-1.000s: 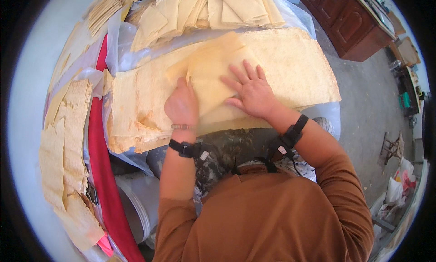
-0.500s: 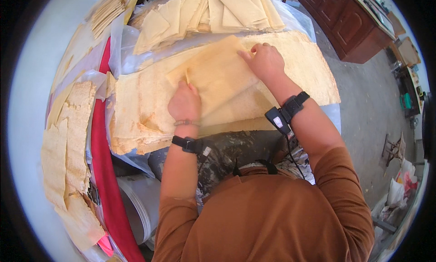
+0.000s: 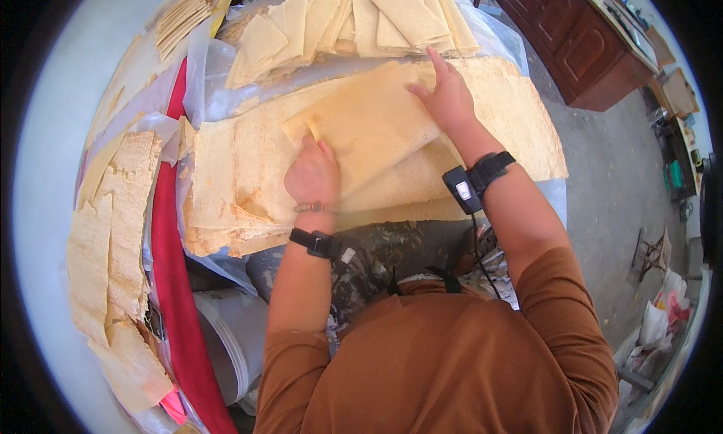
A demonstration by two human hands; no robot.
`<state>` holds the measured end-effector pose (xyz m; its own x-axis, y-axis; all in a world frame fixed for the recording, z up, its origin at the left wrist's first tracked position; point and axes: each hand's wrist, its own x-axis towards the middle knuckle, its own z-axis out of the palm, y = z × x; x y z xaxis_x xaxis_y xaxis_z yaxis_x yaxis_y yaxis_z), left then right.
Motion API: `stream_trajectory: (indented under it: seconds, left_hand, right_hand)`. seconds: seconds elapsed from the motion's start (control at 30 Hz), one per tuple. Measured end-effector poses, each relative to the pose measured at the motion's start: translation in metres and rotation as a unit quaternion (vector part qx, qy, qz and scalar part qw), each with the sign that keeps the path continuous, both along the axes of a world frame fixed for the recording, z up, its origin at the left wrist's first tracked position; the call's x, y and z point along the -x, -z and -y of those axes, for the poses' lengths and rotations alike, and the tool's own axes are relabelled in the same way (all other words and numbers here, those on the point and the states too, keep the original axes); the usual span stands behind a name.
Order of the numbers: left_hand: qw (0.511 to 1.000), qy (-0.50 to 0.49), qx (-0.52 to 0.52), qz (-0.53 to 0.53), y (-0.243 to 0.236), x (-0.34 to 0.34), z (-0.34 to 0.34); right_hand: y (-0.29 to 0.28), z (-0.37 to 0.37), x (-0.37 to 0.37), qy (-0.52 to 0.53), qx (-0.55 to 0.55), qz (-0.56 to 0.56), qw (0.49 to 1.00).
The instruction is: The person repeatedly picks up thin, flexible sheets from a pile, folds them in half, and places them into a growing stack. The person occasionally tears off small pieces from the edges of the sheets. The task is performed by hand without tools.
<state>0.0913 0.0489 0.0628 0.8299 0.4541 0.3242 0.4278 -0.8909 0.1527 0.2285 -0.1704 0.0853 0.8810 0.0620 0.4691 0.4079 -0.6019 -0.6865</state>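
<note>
Yellowish sheet [image 3: 365, 118] is what I see pinched in the curled left hand [image 3: 312, 175], at a small crease near its left end. My view shows the right hand [image 3: 452, 103] open, thumb and fingers parted, by the right edge; contact there is unclear. Thin and smooth, it slants between both hands over a broad, rough, ragged-edged stack [image 3: 516, 121].
</note>
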Motion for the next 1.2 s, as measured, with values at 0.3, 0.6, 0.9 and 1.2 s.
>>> stream_trajectory:
  seconds: [0.3, 0.6, 0.9, 1.2]
  left_hand:
    - [0.996, -0.023, 0.058, -0.067, -0.013, -0.008, -0.014]
    - [0.945, 0.325, -0.034, -0.016, -0.025, 0.040, 0.003]
    - [0.858, 0.317, 0.402, -0.053, -0.045, 0.057, -0.072]
    - [0.921, 0.095, 0.349, 0.144, 0.007, 0.024, -0.060]
  right_hand:
    - [0.023, -0.010, 0.072, -0.259, 0.330, 0.133, 0.898]
    - [0.013, 0.005, 0.049, -0.316, 0.314, 0.085, 0.892]
    - [-0.031, 0.071, 0.039, -0.325, 0.138, -0.173, 0.919]
    - [0.005, 0.053, 0.036, -0.105, -0.008, -0.329, 0.938]
